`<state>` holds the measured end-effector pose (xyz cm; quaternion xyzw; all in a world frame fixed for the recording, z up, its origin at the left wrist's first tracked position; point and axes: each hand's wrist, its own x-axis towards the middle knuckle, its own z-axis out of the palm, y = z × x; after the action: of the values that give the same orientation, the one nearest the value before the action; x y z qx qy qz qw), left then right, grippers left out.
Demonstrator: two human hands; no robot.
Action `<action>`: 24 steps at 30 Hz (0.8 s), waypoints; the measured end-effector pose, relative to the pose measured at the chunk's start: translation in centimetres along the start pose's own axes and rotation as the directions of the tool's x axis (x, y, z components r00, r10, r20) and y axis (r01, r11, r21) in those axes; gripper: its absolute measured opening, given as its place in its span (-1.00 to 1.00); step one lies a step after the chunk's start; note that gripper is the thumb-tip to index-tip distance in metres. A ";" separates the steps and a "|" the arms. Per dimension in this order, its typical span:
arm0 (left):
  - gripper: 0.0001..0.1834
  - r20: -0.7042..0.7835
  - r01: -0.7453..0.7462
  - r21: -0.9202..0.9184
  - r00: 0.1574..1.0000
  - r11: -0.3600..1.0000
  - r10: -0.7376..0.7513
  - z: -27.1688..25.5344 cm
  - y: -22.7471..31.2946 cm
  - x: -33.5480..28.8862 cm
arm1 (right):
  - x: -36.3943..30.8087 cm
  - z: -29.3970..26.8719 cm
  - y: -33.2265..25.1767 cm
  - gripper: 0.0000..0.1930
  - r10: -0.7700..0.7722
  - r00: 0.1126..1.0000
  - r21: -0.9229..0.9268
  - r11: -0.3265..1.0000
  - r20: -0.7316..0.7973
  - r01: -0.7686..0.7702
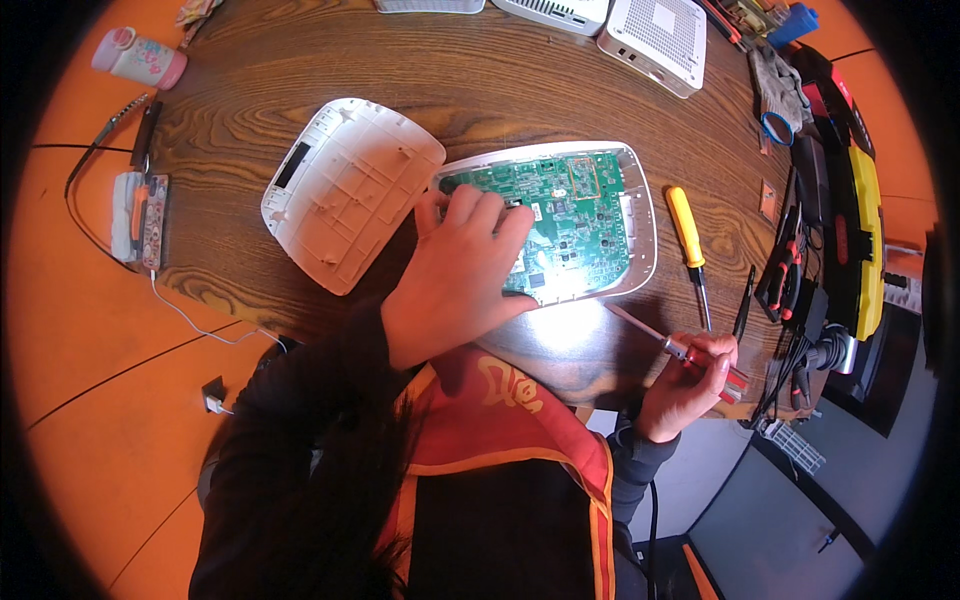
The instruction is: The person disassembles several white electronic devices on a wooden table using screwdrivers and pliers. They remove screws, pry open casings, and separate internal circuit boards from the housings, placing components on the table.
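Lying left-to-right near table's front edge [600, 395]: circuit board [590, 235], nearer left hand [455, 270] atop, grip unclear; right hand [690, 392] clasping screwdriver [676, 350].

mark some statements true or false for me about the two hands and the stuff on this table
1. The right hand holds a red-handled screwdriver. True.
2. The yellow-handled screwdriver is in the left hand. False: it lies on the table, right of the casing.
3. The green circuit board sits in a pale casing. True.
4. The pale cover lies on top of the circuit board. False: it lies to the left of it.
5. The left hand is over the casing's left part. True.
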<state>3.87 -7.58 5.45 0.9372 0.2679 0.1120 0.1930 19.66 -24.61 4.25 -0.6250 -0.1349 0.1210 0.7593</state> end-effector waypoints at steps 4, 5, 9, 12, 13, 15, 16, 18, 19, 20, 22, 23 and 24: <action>-0.37 -0.030 -0.047 0.021 0.998 0.999 0.048 -0.2 0.0 0.4 | 0.0 -0.1 0.0 -0.62 0.003 1.000 0.010 1.000 -0.023 -0.003; -0.38 -0.034 -0.056 0.043 0.998 0.997 0.058 -0.2 0.0 0.5 | 0.0 -0.1 0.0 -0.62 0.010 0.999 0.025 1.000 -0.039 -0.009; -0.40 -0.109 -0.101 -0.071 0.990 0.992 0.093 -1.0 -0.5 0.9 | -0.1 -0.2 0.0 -0.62 -0.005 1.000 0.024 1.000 -0.029 0.005; -0.42 -0.074 -0.085 -0.098 0.994 0.992 0.078 -1.4 -0.5 0.9 | -0.1 -0.2 0.1 -0.62 -0.022 1.000 0.052 0.998 -0.016 0.023; -0.43 -0.049 -0.071 -0.117 0.997 0.991 0.065 -1.5 -0.4 0.7 | -0.1 -0.2 0.1 -0.62 -0.030 0.999 0.059 0.998 -0.021 0.031; -0.44 -0.045 -0.077 -0.121 0.996 0.990 0.072 -1.3 -0.1 0.3 | 0.0 -0.2 0.1 -0.62 -0.031 0.999 0.068 0.997 -0.029 0.033; -0.44 -0.066 -0.097 -0.106 0.994 0.990 0.090 -1.2 0.1 0.1 | 0.0 -0.2 0.1 -0.62 -0.024 0.999 0.071 0.997 -0.031 0.027; -0.44 -0.076 -0.115 -0.098 0.991 0.989 0.108 -0.8 0.2 -0.4 | 0.1 -0.3 0.1 -0.63 -0.013 0.999 0.069 0.997 -0.044 0.016; -0.44 -0.067 -0.112 -0.105 0.992 0.988 0.106 -0.6 0.3 -0.6 | 0.2 -0.3 0.2 -0.64 -0.009 0.999 0.065 0.998 -0.053 0.012; -0.44 -0.063 -0.117 -0.102 0.992 0.988 0.111 -0.4 0.2 -0.8 | 0.2 -0.4 0.2 -0.64 -0.001 0.997 0.070 0.998 -0.073 0.007; -0.44 -0.063 -0.119 -0.082 0.992 0.990 0.113 0.1 0.1 -0.9 | 0.2 -0.6 0.4 -0.65 -0.012 0.998 0.037 0.999 -0.060 0.014; -0.43 -0.065 -0.121 -0.067 0.991 0.990 0.117 0.2 0.1 -1.0 | 0.2 -0.7 0.5 -0.66 -0.021 0.998 0.034 0.999 -0.058 0.023; -0.43 -0.054 -0.120 -0.067 0.992 0.990 0.117 0.4 0.1 -1.1 | 0.1 -0.8 0.6 -0.68 -0.022 0.999 0.044 0.999 -0.045 0.024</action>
<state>3.13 -8.40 5.08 0.9412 0.2123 0.1558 0.2118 20.08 -25.23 3.56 -0.6088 -0.1223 0.1014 0.7773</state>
